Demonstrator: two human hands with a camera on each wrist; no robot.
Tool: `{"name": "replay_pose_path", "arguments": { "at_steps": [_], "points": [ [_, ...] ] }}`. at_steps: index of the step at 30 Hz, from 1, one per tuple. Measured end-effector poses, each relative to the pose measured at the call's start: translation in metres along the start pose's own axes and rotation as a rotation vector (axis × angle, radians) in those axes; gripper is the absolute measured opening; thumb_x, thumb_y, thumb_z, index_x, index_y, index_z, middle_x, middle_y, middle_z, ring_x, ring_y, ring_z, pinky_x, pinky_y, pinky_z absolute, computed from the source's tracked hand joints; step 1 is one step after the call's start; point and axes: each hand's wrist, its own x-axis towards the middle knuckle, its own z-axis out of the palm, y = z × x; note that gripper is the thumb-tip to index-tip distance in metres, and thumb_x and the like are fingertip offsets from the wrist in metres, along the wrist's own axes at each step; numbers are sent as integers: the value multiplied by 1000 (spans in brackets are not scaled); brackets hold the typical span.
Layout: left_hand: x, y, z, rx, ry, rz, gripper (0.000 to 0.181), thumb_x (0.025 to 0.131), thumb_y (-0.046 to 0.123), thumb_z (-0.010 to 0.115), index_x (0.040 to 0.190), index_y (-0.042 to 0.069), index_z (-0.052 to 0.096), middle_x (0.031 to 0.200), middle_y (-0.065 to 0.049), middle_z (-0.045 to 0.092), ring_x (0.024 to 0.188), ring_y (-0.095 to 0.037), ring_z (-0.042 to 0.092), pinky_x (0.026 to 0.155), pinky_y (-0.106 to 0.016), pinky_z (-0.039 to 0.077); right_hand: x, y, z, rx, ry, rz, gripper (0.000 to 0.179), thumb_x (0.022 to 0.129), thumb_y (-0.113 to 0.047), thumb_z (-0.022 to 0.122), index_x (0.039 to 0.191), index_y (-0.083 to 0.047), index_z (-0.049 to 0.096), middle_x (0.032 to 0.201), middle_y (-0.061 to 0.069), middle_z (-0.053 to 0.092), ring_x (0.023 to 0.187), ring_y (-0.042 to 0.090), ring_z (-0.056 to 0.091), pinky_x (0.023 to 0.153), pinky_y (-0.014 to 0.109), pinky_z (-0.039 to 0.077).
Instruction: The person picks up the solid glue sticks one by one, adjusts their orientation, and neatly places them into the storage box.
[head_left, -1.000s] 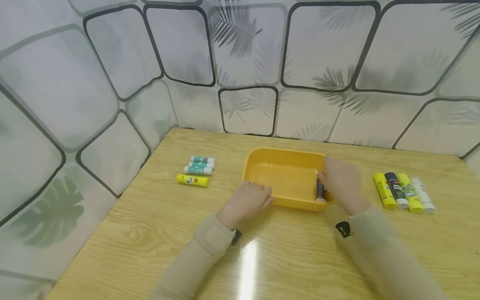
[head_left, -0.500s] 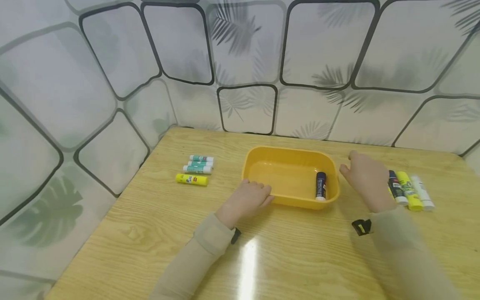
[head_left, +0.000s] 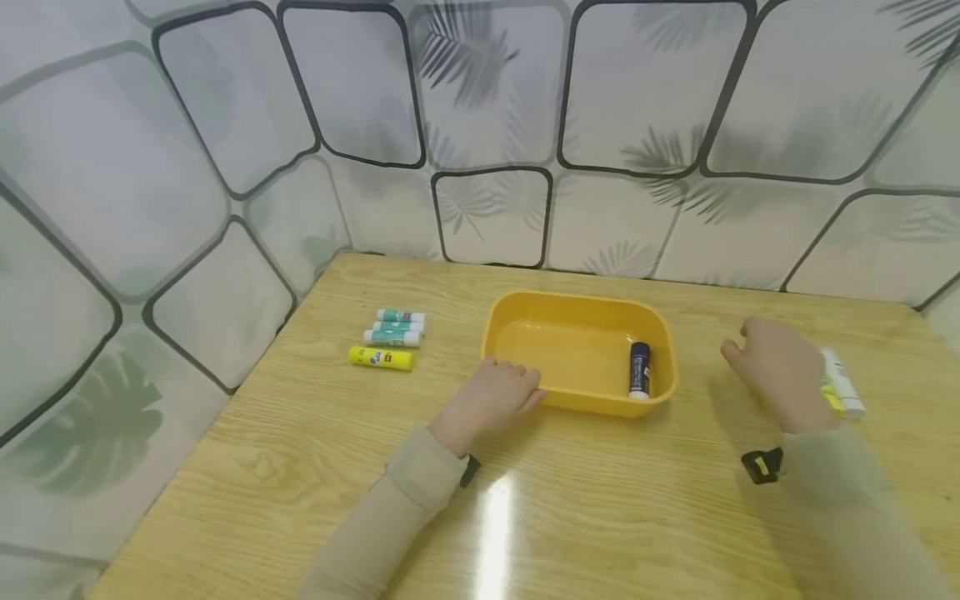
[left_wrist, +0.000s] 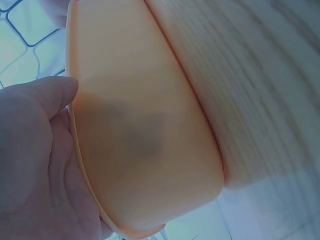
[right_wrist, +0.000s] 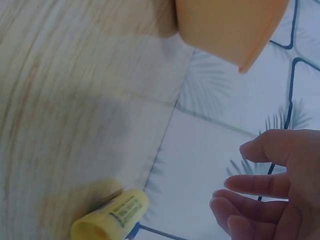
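My left hand (head_left: 497, 395) grips the near-left rim of a yellow plastic tray (head_left: 577, 302); in the left wrist view its thumb lies against the outer wall. A dark blue glue stick (head_left: 639, 370) with a white end lies inside the tray at the right. My right hand (head_left: 780, 371) holds nothing and hovers over the row of glue sticks on the right, its fingers loosely bent and apart from the thumb. It hides most of that row in the head view, leaving a white glue stick (head_left: 844, 385) in sight. A yellow glue stick (right_wrist: 111, 215) shows below it in the right wrist view.
On the left of the wooden table (head_left: 585, 508) lie several small green-and-white glue sticks (head_left: 395, 337) with a yellow glue stick (head_left: 381, 358) in front of them. A patterned wall covering (head_left: 495, 100) rises behind the table's back edge.
My right hand has left the tray's right end, uncovering the dark blue glue stick there, and has moved right over the row of glue sticks. My left hand stays on the rim.
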Motion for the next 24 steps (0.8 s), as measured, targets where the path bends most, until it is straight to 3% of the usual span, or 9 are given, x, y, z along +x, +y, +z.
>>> {"name": "replay_pose_path", "arguments": {
  "at_steps": [5,11,24],
  "points": [
    [0,-1,0,2,-3,2,28,96,34,33,81,15,48,65,5,43,58,-12,42,61,-26,31,2,12,1,13,-89,52,48,85,-31,48,101,14,45,87,31,52,61,31,51,43,37,38],
    [0,0,-2,-7,-18,1,27,96,34,34,81,15,47,64,5,42,58,-12,42,61,-26,31,4,23,9,21,-170,97,32,84,-28,47,80,3,46,64,13,45,53,24,43,44,38,34],
    [0,0,-2,-7,-11,6,28,96,34,34,80,15,47,63,5,41,57,-12,41,60,-25,30,8,32,20,-40,-209,137,30,78,-17,48,78,13,46,66,21,48,58,33,48,49,51,38]
  ]
}}
